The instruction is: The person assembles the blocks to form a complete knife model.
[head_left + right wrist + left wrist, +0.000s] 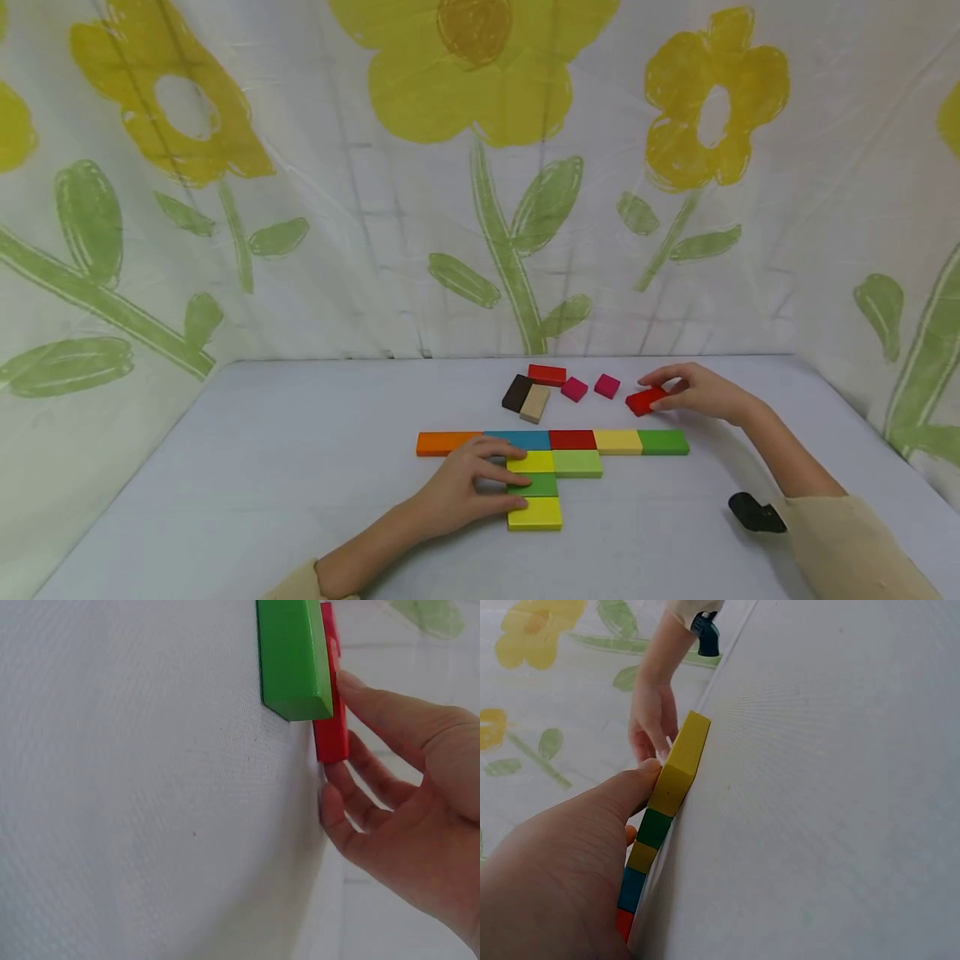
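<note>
My right hand [705, 393] pinches a red block [642, 401] between thumb and fingers at the back right of the table. In the right wrist view the thumb lies on the red block [331, 739], partly behind a green block [292, 667]. My left hand [463, 492] rests with extended fingers against a column of flat blocks: a yellow one [538, 514], a green one [543, 485] and another yellow one [536, 461]. Beside the upper yellow block lies a light green block [577, 464]. Above them runs a row of orange [442, 444], blue [528, 440], dark red [572, 440], pale yellow [618, 442] and green blocks.
Behind the row lie a dark brown block [517, 392], a tan block [536, 403], a red block [547, 375] and two pink cubes, one [574, 389] left of the other [607, 386]. A flower-printed curtain [375, 292] hangs behind the white table [262, 467].
</note>
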`<state>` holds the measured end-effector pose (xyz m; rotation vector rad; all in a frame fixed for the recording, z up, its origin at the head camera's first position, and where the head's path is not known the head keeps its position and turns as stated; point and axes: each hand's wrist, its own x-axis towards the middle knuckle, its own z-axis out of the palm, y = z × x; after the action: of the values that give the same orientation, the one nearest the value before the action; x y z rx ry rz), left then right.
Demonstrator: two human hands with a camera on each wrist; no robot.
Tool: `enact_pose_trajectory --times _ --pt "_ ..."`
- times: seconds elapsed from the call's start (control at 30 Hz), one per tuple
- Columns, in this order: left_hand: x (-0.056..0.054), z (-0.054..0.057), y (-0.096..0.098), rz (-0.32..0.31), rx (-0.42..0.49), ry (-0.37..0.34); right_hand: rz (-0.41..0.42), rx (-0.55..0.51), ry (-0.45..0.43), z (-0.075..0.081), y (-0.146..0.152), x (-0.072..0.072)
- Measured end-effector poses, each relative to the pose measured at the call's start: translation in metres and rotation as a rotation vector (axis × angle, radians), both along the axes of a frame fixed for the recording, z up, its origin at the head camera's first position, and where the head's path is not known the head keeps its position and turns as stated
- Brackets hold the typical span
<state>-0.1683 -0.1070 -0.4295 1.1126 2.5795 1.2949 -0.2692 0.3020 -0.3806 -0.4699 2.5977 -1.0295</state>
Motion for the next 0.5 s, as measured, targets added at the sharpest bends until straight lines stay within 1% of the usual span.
enact_pose_trajectory --times 0.27,0.5 --pt "-0.0011 0.0004 0.0002 0.0 -0.008 -0.016 -0.014 -0.01 -0.004 -0.0085 0.0055 0.001" --pt "-0.0015 0.0005 0.0002 0.001 -0.01 -0.033 -0.033 -0.002 0.013 -0.0104 0.0058 0.0009"
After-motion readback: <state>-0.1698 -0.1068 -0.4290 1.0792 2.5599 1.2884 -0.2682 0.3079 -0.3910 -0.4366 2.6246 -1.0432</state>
